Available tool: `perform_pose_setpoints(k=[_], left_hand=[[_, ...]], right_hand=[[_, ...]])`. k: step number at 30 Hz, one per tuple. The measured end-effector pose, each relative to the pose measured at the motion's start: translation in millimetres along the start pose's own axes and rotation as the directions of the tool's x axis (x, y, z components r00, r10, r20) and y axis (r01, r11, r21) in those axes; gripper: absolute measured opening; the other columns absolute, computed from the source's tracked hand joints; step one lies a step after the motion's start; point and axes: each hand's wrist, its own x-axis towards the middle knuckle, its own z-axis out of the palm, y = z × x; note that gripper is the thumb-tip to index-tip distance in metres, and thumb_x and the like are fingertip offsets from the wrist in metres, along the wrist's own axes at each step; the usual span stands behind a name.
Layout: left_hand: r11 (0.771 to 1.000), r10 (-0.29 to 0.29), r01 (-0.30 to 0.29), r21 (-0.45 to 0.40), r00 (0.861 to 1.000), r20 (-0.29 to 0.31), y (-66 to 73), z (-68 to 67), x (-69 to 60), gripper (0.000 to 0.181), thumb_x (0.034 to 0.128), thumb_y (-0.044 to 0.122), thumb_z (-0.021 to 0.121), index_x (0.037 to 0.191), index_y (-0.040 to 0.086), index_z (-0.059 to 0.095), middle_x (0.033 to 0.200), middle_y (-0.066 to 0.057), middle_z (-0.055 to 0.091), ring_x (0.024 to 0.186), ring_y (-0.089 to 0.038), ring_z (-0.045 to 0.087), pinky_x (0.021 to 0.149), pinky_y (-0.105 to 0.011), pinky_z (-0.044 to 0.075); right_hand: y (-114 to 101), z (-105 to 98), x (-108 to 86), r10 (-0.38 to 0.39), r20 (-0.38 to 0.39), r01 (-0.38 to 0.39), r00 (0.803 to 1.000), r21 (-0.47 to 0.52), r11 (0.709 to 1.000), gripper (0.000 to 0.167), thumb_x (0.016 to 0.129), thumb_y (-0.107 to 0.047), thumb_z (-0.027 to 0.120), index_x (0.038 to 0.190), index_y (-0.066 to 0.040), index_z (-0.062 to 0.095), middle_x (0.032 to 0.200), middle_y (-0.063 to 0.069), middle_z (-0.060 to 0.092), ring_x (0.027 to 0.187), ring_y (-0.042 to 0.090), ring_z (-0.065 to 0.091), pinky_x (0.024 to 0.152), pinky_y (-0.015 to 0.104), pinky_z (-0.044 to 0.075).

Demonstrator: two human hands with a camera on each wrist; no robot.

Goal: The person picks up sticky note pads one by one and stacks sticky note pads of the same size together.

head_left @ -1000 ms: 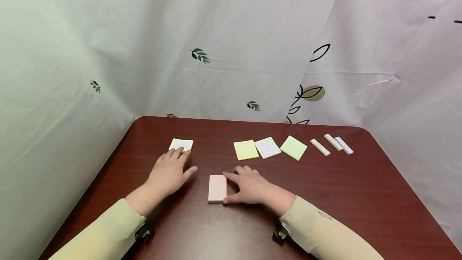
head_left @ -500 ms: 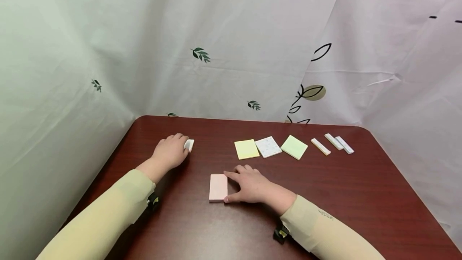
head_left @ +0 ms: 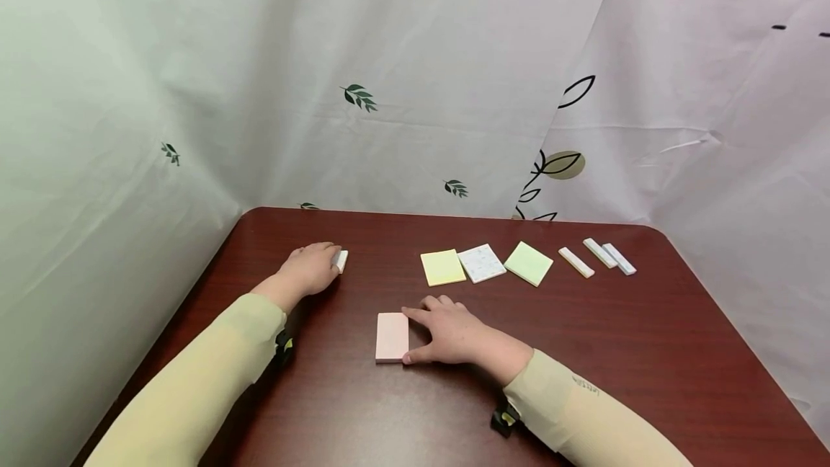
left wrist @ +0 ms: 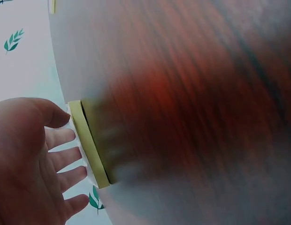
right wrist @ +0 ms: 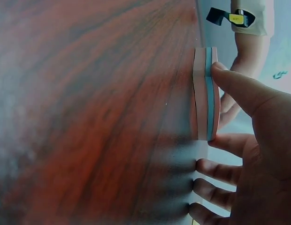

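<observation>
My left hand point(head_left: 308, 269) covers most of a small white-topped sticky note pad point(head_left: 342, 261) at the far left of the table. In the left wrist view the pad's yellow side point(left wrist: 90, 145) shows, with the thumb at one end and the fingers spread along it. My right hand point(head_left: 450, 334) holds a pink sticky note pad point(head_left: 392, 337) near the table's middle. Its thumb is at the near right corner and its index finger at the far right corner. Pink and blue layers show on that pad's edge point(right wrist: 210, 103) in the right wrist view.
Behind the right hand lie a yellow sticky pad point(head_left: 444, 268), a white patterned pad point(head_left: 481, 263) and a light green pad point(head_left: 528, 264). Farther right are three narrow strip pads point(head_left: 600, 253). A pale leaf-printed curtain point(head_left: 402, 135) surrounds the dark red table point(head_left: 415, 416).
My left hand moved forward, from touching the white pad's near edge to reaching over and gripping it. The right hand and pink pad stayed in place.
</observation>
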Motion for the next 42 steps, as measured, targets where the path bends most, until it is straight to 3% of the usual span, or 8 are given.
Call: perform_pose_setpoints(k=[7,15,22,28,35,42], left_hand=[[1.000,-0.013,0.013,0.001,0.999,0.035,-7.7,-1.2,1.4,0.052,0.1014,0.015,0.044,0.150,-0.002,0.037,0.152,-0.024,0.038,0.141,-0.042,0.032,0.111,-0.061,0.025],[1.000,0.009,-0.007,-0.024,0.997,0.073,-11.3,-3.8,0.8,0.061,0.0980,0.018,0.052,0.153,-0.001,0.032,0.154,-0.024,0.034,0.143,-0.041,0.030,0.111,-0.061,0.024],[1.000,0.021,-0.022,0.015,0.998,0.056,-12.3,-8.1,-2.0,0.059,0.0960,0.011,0.054,0.151,-0.002,0.036,0.149,-0.025,0.042,0.135,-0.044,0.039,0.107,-0.062,0.030],[1.000,0.001,-0.001,0.008,0.999,0.040,-15.0,-8.6,0.1,0.062,0.0944,0.020,0.064,0.147,-0.003,0.041,0.139,-0.026,0.048,0.121,-0.044,0.048,0.101,-0.060,0.036],[0.993,-0.045,0.048,-0.107,0.999,0.029,-17.1,-11.5,1.2,0.067,0.0890,0.023,0.072,0.143,-0.004,0.043,0.133,-0.028,0.049,0.111,-0.040,0.052,0.094,-0.058,0.041],[0.977,-0.059,0.069,-0.200,0.997,0.057,-22.6,-12.7,0.7,0.070,0.0924,0.029,0.069,0.146,-0.004,0.039,0.140,-0.029,0.045,0.117,-0.039,0.052,0.095,-0.055,0.043]], right_hand=[[-3.8,-1.9,0.8,-0.006,0.005,0.006,1.000,0.000,1.000,0.084,0.080,-0.069,0.067,0.150,-0.027,0.046,0.138,0.008,0.051,0.125,0.027,0.046,0.102,0.045,0.039],[-3.3,-3.6,-0.4,-0.010,-0.001,0.010,1.000,-0.005,1.000,0.084,0.080,-0.068,0.068,0.149,-0.026,0.047,0.137,0.008,0.051,0.124,0.027,0.047,0.102,0.046,0.040],[-3.8,-3.6,1.4,-0.010,0.009,0.010,1.000,-0.006,1.000,0.085,0.080,-0.070,0.066,0.150,-0.028,0.045,0.139,0.008,0.050,0.125,0.027,0.046,0.102,0.045,0.039],[-4.1,-4.4,1.0,0.004,0.018,-0.004,1.000,-0.006,1.000,0.084,0.080,-0.070,0.067,0.150,-0.028,0.045,0.139,0.008,0.050,0.126,0.027,0.046,0.102,0.045,0.039],[-2.2,-3.8,0.8,0.010,0.024,-0.010,1.000,-0.002,1.000,0.085,0.080,-0.070,0.066,0.150,-0.028,0.045,0.140,0.008,0.049,0.126,0.027,0.045,0.103,0.046,0.038],[-0.6,-2.8,0.2,0.011,0.016,-0.011,1.000,0.004,1.000,0.085,0.079,-0.070,0.067,0.150,-0.027,0.046,0.140,0.008,0.050,0.126,0.027,0.045,0.103,0.046,0.039]])
